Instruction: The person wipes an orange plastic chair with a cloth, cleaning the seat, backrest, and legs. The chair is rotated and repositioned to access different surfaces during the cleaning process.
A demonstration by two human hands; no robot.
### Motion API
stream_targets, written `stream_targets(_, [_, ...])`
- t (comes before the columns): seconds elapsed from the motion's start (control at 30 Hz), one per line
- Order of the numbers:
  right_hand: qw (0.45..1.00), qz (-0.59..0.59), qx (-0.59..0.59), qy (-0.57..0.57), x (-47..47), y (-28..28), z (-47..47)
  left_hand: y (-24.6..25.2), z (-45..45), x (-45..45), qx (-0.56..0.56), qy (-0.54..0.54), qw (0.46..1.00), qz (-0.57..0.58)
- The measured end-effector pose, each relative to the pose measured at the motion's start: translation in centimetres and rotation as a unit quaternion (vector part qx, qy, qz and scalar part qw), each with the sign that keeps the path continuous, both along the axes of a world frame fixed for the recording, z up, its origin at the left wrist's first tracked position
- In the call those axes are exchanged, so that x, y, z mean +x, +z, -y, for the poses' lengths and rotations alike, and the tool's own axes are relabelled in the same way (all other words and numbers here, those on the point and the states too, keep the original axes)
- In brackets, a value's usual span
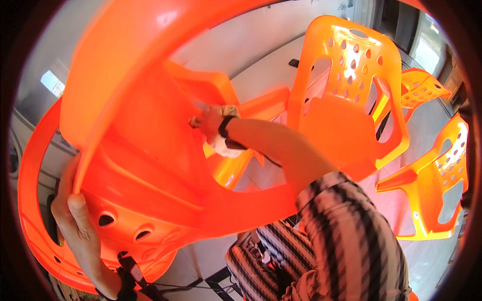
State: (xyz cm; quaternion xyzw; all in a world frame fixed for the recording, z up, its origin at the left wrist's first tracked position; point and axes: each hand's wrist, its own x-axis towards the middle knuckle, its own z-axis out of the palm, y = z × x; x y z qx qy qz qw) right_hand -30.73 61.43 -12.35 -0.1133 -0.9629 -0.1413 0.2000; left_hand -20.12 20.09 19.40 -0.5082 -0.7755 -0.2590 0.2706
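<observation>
A large orange plastic chair (pixel 150 124) fills the left of the head view, tipped over close in front of me. My left hand (pixel 77 218) grips one of its edges near the backrest with the drop-shaped holes, thumb on the near side and fingers partly hidden behind. My right hand (pixel 211 122), blurred, reaches across the chair and presses a pale patterned cloth (pixel 226 146) against its inner face beside a leg. Part of the cloth hangs below the wrist. Dark bands circle both my wrists.
Another orange chair (pixel 339 128) stands upright to the right of my arm. Two more, one farther back (pixel 421 88) and one at the right edge (pixel 421 188), stand on the pale tiled floor (pixel 391 210). A small dark object (pixel 294 63) lies behind them. A thin cable (pixel 188 286) runs near my legs.
</observation>
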Motion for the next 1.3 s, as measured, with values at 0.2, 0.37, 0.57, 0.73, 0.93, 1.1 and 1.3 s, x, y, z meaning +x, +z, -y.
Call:
stream_targets(0.2, [0.968,0.248,-0.040,-0.022,1.8,5.9,2.6,0.0,0.1,0.0,-0.017,0.012,1.000,0.016])
stream_targets(0.37, [0.995,-0.015,-0.056,0.079,5.2,3.8,0.7,0.1,0.3,-0.1,-0.022,0.011,1.000,0.004])
stream_targets(0.57, [0.995,0.060,0.056,0.053,14.8,5.0,-5.8,0.0,0.3,-0.4,-0.028,0.008,1.000,-0.006])
stream_targets(0.73, [0.990,0.090,0.080,-0.073,21.8,6.1,-11.1,-0.1,0.9,-0.9,-0.029,0.005,0.999,0.020])
stream_targets(0.93, [0.986,0.016,0.085,-0.140,22.4,4.0,-13.1,-1.0,1.1,-1.7,-0.007,-0.007,1.000,-0.028])
stream_targets(1.1, [0.982,0.015,0.075,-0.172,22.0,2.6,-14.6,-1.8,1.1,-2.1,0.001,0.005,1.000,-0.028])
stream_targets(1.3, [0.984,-0.072,0.070,-0.149,23.4,0.6,-17.9,-2.8,2.2,-2.9,0.013,0.051,0.998,-0.028])
